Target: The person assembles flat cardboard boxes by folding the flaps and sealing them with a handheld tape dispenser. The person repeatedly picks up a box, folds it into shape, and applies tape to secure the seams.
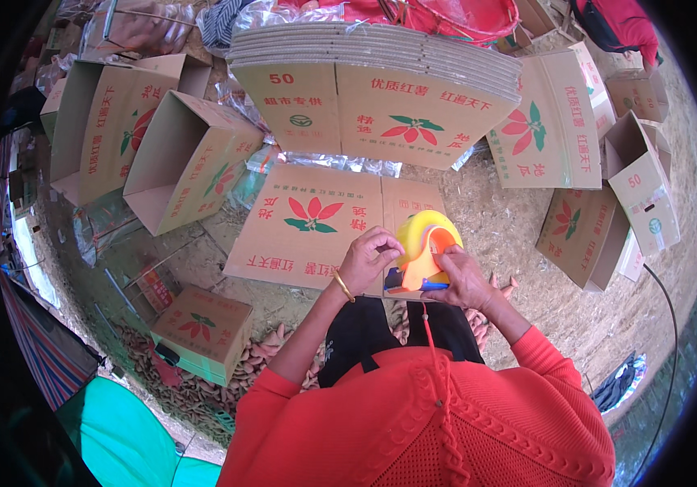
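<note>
An orange tape dispenser [420,269] with a yellow roll of tape [418,227] is gripped by my right hand [466,280], its fingers wrapped round the right side. Close against the roll's left side, my left hand [369,260] is closed in a pinch; whatever is between those fingertips is too small to make out. Both hands are above the near edge of a flat, folded cardboard box [263,235] printed with a red and green leaf design. The dispenser hides part of that box's right panel.
A stack of flattened boxes [389,89] stands just beyond. Opened boxes stand at the left [194,162] and right [580,235]. A closed carton [202,329] sits near loose sweet potatoes [263,349] at lower left. A black cable [673,325] runs along the right.
</note>
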A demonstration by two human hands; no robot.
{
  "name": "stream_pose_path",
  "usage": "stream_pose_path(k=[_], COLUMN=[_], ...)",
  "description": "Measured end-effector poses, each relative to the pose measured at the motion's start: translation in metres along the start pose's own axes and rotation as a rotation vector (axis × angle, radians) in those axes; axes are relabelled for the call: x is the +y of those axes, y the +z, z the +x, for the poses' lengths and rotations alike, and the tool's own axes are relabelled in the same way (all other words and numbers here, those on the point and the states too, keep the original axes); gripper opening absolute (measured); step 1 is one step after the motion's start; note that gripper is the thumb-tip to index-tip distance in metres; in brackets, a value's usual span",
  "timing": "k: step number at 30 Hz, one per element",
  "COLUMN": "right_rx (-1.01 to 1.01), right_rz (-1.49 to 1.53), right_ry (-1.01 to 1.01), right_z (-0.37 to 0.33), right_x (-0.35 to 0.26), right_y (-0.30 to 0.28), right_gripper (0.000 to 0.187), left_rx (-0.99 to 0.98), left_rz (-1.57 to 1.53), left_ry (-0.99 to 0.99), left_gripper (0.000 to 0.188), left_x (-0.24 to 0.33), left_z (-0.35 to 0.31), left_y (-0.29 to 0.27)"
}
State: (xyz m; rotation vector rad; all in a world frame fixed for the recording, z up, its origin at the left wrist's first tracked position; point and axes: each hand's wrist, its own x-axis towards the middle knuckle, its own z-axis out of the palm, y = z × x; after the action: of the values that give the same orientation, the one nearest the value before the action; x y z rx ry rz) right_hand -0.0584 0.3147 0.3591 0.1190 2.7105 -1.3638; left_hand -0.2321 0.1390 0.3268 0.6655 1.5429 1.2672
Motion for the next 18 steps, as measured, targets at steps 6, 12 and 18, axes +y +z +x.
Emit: stream_pose_path(k=[6, 12, 18], right_rx=[-0.008, 0.017, 0.072], right_rz=[0.017, 0.018, -0.001], right_ry=[-0.018, -0.019, -0.068], right_z=[-0.012, -0.021, -0.027], right_x=[0.002, -0.007, -0.022], right_y=[0.009, 0.006, -0.005], right_gripper=[0.061, 0.062, 0.066], left_rx=[0.009, -0.120, -0.085], left_rz=[-0.082, -0.025, 0.045], left_ry=[-0.042, -0.069, -0.026], left_gripper=[0.012, 0.013, 0.010], left_x=[0.009, 0.021, 0.043], left_z=[-0.003, -0.013, -0.020], left_y=[0.000, 0.006, 0.013])
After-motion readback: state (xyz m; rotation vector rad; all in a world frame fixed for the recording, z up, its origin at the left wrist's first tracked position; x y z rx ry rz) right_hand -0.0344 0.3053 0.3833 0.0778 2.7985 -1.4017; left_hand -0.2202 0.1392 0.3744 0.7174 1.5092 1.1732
